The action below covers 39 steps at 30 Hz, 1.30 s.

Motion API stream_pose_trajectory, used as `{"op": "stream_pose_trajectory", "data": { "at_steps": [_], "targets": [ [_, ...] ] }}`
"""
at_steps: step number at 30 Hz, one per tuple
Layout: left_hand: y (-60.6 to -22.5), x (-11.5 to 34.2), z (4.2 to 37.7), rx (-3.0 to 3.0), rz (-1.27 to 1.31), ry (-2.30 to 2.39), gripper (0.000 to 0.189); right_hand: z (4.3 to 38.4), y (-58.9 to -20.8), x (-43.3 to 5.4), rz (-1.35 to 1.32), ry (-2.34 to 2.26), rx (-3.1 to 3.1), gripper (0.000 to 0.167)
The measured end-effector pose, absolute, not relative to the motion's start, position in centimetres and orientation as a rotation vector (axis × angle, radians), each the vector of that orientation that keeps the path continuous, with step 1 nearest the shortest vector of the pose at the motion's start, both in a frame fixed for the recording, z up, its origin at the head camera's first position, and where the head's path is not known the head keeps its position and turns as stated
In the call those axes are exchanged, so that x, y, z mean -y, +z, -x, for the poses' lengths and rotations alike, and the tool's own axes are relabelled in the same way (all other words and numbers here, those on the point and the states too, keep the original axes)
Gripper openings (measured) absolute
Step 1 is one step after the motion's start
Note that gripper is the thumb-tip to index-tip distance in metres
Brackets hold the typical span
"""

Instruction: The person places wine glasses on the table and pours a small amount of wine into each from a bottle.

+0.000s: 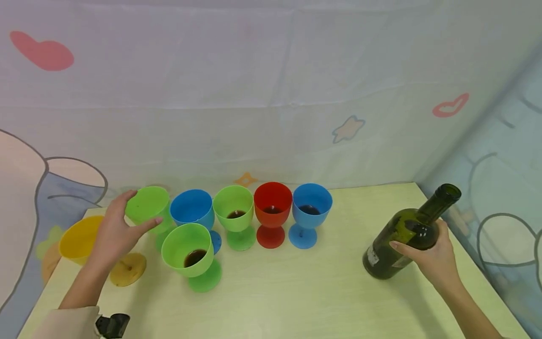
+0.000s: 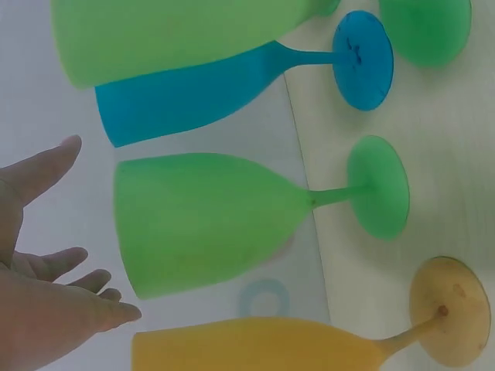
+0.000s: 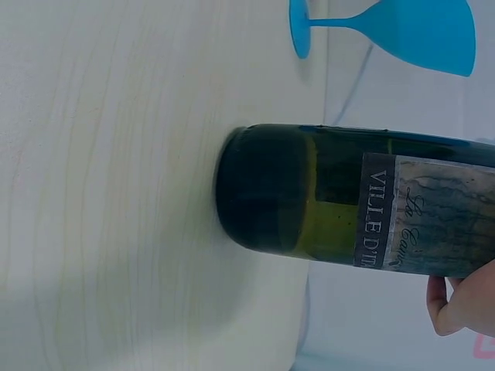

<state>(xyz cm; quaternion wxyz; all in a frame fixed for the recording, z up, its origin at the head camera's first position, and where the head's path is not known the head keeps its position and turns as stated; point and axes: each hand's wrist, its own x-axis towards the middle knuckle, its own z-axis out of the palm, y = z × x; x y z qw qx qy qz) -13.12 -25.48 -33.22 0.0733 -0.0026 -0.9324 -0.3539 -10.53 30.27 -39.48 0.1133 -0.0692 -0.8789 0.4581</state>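
My left hand is spread with thumb and fingers apart, just above and beside the rim of a green goblet at the back left. In the left wrist view a gap shows between the fingers and that goblet's bowl. A yellow goblet stands partly hidden behind this hand. On the right side, my right hand grips a dark green wine bottle around its upper body. The right wrist view shows the bottle's label and dark liquid inside; its base is at the tabletop.
Dark liquid lies in the front green goblet, another green goblet, a red goblet and the right-hand blue goblet. No liquid shows in the left-hand blue goblet. A printed cloth hangs behind the pale table.
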Motion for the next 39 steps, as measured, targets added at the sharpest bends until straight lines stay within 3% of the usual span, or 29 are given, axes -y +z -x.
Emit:
{"op": "stream_pose_trajectory", "data": {
  "at_steps": [15, 39],
  "targets": [
    [-34.8, 26.3, 15.5, 2.848, -0.059, -1.046, 0.091, 10.3, -39.6, -30.0, 0.151, 1.371, 2.527, 0.076],
    [-35.1, 25.8, 15.1, 2.698, -0.203, -1.166, 0.093, 10.4, -39.7, -30.0, 0.154, 1.372, 2.522, 0.075]
  ]
}}
